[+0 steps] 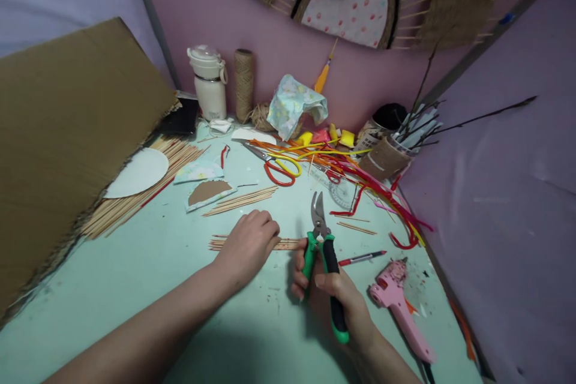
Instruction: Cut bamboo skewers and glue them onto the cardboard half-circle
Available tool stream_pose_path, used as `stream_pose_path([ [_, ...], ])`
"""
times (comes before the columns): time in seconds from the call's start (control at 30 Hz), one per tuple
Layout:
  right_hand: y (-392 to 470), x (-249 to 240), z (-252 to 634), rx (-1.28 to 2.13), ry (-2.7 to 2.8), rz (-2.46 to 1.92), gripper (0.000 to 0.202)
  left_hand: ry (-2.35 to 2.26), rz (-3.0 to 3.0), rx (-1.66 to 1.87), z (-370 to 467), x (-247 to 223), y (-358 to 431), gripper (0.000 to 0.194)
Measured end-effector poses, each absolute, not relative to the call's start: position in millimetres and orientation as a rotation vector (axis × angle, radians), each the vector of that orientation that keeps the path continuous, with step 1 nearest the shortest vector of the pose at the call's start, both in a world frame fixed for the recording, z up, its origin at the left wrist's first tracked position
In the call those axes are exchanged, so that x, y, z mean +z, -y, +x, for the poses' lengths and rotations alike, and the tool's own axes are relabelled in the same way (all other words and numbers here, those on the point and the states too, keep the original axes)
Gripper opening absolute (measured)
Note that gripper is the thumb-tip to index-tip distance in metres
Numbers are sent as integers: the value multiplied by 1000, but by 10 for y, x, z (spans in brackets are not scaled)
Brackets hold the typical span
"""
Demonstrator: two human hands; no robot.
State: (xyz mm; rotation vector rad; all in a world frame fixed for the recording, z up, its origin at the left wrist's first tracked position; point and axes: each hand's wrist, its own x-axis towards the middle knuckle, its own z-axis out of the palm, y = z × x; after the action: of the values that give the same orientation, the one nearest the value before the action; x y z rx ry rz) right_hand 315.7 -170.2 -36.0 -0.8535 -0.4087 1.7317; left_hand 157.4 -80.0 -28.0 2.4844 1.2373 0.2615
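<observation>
**Hands working at a bundle of sticks with green pruning shears**

Both hands are resting low on the pale green table (135, 288). The left hand (249, 246) is lying palm down with its fingers curled over a small bundle of thin wooden sticks (288, 244), pressing them flat against the tabletop. The right hand (333, 294) is gripping the green and black handles of the pruning shears (321, 252), fingers wrapped around them, with the blades pointing away from the person and slightly parted just beyond the right-hand end of the bundle.

Just beside the right hand, a red pen (360, 258) is lying near a pink glue gun (398, 306). Farther back, red and yellow scissors (276, 167) are sitting among a tangle of coloured pipe cleaners (360, 177). A large sheet of cardboard (67, 132) is leaning at the left, over a pile of long sticks (135, 198).
</observation>
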Motion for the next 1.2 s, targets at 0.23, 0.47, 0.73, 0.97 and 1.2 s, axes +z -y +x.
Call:
stream_pose_path([
  [0.23, 1723, -355, 3155, 1767, 429, -837, 49, -1255, 2478, 204, 1611, -277, 836, 18],
  [0.47, 1766, -347, 3185, 1791, 622, -902, 57, -1356, 2453, 445, 1494, -304, 764, 18],
  [0.73, 1808, -298, 3200, 1850, 637, -978, 62, -1515, 2245, 450, 1388, -193, 723, 18],
  [0.97, 1831, -254, 3182, 1868, 696, -1033, 62, -1475, 2311, 560, 1363, -163, 723, 20],
  [1.2, 1847, -170, 3169, 1857, 765, -1082, 57, -1435, 2380, 654, 1337, -204, 737, 22],
])
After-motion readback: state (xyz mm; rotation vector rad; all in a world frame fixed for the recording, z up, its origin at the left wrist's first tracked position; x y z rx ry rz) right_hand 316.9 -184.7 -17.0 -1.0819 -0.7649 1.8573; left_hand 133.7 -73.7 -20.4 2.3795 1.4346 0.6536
